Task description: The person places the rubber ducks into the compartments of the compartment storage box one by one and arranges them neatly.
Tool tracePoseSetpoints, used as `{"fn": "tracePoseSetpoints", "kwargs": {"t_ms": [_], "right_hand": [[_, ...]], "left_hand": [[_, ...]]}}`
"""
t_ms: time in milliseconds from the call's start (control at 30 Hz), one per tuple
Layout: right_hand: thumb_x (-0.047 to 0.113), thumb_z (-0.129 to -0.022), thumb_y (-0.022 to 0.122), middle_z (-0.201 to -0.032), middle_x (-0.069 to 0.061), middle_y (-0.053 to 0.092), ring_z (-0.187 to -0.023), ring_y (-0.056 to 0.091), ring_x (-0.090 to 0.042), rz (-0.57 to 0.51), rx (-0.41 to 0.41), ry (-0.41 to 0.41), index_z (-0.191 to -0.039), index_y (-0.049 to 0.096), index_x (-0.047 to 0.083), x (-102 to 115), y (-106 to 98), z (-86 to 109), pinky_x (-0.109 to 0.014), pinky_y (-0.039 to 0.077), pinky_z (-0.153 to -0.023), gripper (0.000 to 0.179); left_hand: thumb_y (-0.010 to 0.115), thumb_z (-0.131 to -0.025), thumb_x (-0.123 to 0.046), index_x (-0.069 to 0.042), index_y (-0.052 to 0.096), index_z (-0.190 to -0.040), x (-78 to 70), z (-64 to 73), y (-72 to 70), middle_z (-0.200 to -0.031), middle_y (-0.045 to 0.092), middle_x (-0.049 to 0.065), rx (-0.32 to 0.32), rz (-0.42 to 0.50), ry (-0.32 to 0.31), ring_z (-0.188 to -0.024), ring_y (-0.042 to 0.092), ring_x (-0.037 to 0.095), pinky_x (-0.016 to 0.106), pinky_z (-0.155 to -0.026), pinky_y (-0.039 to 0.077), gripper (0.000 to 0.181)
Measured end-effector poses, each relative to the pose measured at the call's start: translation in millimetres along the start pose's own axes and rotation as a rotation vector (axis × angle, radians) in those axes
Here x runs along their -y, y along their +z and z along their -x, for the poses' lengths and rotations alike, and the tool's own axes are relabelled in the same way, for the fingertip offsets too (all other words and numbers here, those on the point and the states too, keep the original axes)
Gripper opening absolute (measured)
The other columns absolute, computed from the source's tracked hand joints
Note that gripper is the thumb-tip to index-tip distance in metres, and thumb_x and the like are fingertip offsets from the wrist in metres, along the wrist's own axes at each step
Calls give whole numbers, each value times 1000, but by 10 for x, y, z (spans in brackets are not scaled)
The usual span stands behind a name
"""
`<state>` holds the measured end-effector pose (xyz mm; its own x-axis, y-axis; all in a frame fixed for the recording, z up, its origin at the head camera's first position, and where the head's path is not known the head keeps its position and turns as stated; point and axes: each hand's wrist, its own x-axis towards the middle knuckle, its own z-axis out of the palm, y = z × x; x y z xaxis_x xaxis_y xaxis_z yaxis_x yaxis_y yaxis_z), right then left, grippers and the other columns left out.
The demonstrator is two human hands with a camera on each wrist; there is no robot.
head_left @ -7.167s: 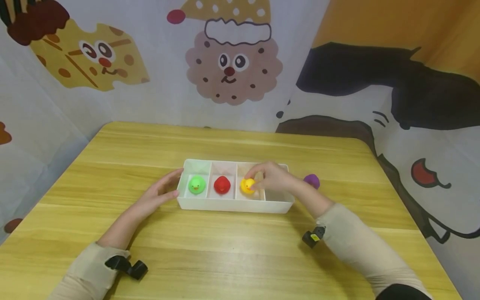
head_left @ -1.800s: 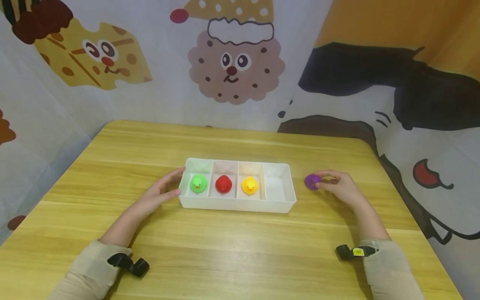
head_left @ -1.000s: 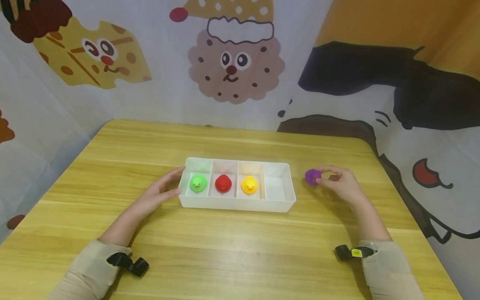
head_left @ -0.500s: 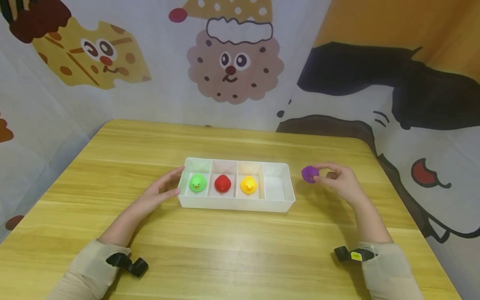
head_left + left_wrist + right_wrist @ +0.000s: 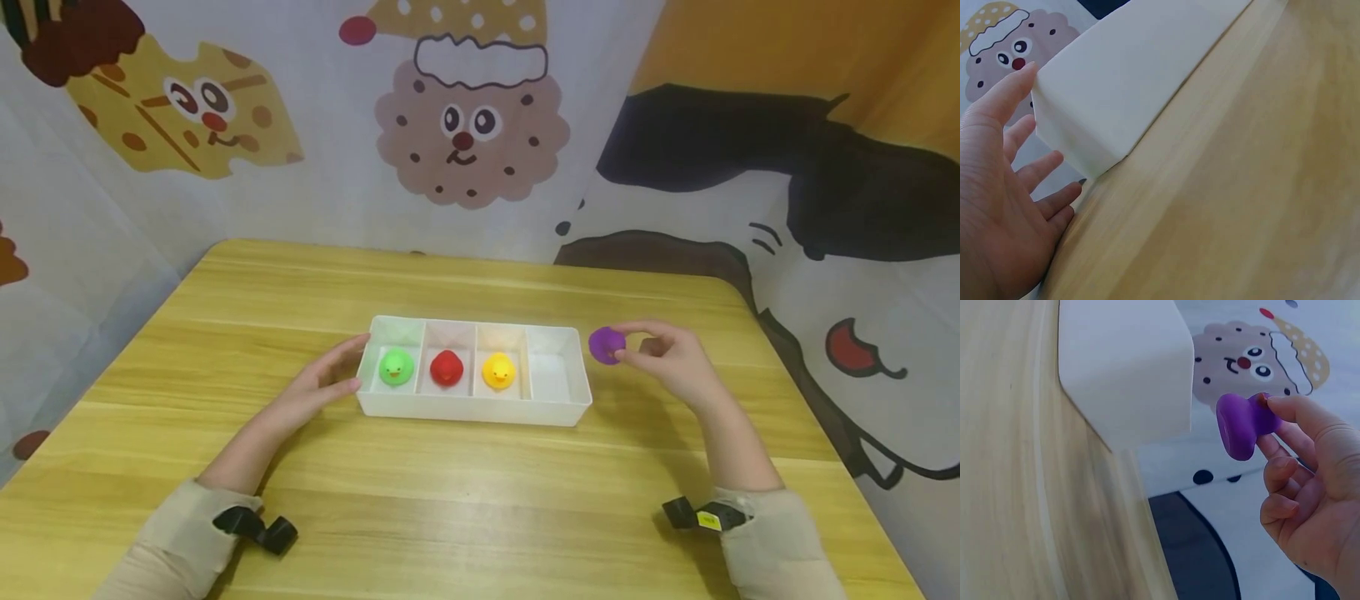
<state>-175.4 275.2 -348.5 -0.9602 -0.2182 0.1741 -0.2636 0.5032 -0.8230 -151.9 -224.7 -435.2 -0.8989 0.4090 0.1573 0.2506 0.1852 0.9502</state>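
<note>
A white four-compartment box [image 5: 471,407] stands on the table. From left to right its compartments hold a green rubber duck [image 5: 396,367], a red rubber duck [image 5: 446,368] and a yellow rubber duck [image 5: 498,371]; the rightmost has nothing in it. My left hand [image 5: 318,390] rests at the box's left end, thumb tip on the near corner and fingers extended, as the left wrist view also shows. Just past the right end, my right hand [image 5: 671,358] pinches a purple rubber duck [image 5: 1238,428] between thumb and fingers, raised off the table and tipped on its side.
The wooden table [image 5: 465,508] reaches back to a cartoon-printed curtain [image 5: 315,208]. Both sleeves carry a small black wrist camera, one on the left [image 5: 255,531] and one on the right [image 5: 701,515].
Earlier, the right hand was at the yellow duck in the third compartment. It then took hold of the purple duck on the table, lifted it and carried it left. The left hand stayed put.
</note>
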Motion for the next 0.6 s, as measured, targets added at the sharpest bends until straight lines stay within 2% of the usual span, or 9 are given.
{"fn": "tracePoseSetpoints", "kwargs": {"t_ms": [333,600], "right_hand": [[10,-84,75,-72,-6,56,-54,46,-15,30,51,-79,-116,68,4,146,111,-33,-27,37,-46,34],[11,-82,76,-66,-8,54,-52,44,-16,52,106,-99,-113,70,7,204,198,-80,-26,36,-43,31]], "left_hand": [[53,-97,-8,-12,27,-152,1,-1,0,-148,34,19,1,-4,2,-131,33,40,67,-100,24,61],[53,-97,-8,-12,28,-151,4,-1,4,-148,34,19,-2,-8,4,-131,33,41,67,-100,23,61]]}}
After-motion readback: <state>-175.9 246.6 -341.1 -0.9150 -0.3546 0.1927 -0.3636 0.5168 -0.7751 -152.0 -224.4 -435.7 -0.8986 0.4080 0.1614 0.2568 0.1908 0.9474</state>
